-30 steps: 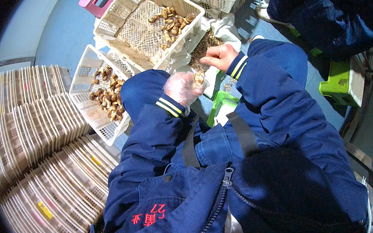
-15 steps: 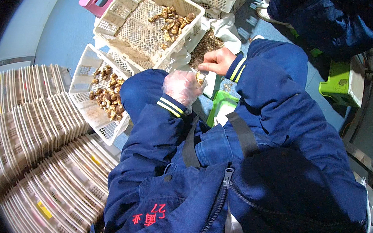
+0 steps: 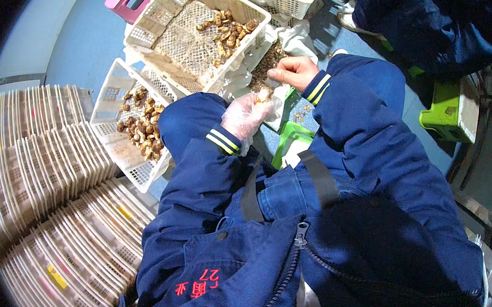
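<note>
In front of my knees my left hand (image 3: 246, 116), in a clear plastic glove, has its fingers curled around a small mushroom (image 3: 263, 95) with a pale stem end. My bare right hand (image 3: 299, 73) is just to the right and a little farther away. Its thumb and forefinger press together; whatever they grip is too small to make out. Beyond both hands, a white bag (image 3: 297, 41) lies open with brown trimmings (image 3: 266, 64) in it. The large white crate (image 3: 144, 41) ahead holds brown mushrooms along its right side. More lie in the smaller crate (image 3: 109, 96) to my left.
Stacked white crates (image 3: 49, 168) line the left side. A pink stool (image 3: 133, 2) stands behind the large crate. A fuller mushroom crate (image 3: 302, 5) is at the far right. Another person's dark-clad leg (image 3: 389, 0) and a green stool (image 3: 448, 111) are to the right. Something green (image 3: 293, 136) sits between my legs.
My right hand has drawn slightly away from my left, to the right and farther off. My left hand has turned, so the mushroom's pale end shows more.
</note>
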Available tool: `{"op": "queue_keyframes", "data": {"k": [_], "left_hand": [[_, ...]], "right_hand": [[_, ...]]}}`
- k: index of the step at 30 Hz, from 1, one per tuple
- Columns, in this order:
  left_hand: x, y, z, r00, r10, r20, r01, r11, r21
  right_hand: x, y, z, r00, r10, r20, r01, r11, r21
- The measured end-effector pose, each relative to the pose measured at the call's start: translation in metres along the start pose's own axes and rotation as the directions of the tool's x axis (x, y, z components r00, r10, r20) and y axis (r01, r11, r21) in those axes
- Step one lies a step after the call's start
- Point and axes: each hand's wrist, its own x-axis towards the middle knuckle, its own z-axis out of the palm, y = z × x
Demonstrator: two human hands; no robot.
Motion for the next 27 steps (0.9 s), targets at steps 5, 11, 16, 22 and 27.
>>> {"op": "queue_keyframes", "data": {"k": [5, 11, 16, 22, 27], "left_hand": [[-0.004, 0.005, 0.001, 0.979, 0.093, 0.182, -0.082, 0.994, -0.068], [-0.004, 0.002, -0.004, 0.993, 0.114, 0.016, -0.114, 0.963, 0.245], [-0.003, 0.012, -0.003, 0.965, 0.262, -0.028, -0.137, 0.59, 0.795], [-0.004, 0.031, -0.001, 0.973, 0.227, 0.043, -0.131, 0.388, 0.912], [-0.002, 0.024, -0.006, 0.962, 0.267, 0.048, -0.096, 0.172, 0.98]], "right_hand": [[-0.006, -0.007, 0.007, 0.994, 0.028, 0.105, -0.031, 0.999, 0.029], [-0.003, -0.009, 0.002, 0.999, 0.039, 0.032, -0.03, 0.97, -0.241], [-0.007, -0.007, 0.004, 0.985, -0.034, 0.167, 0.054, 0.992, -0.114], [-0.005, -0.006, 0.0, 0.989, -0.055, 0.138, 0.064, 0.996, -0.062], [-0.001, -0.006, 0.0, 0.995, -0.049, 0.092, 0.071, 0.966, -0.25]]}}
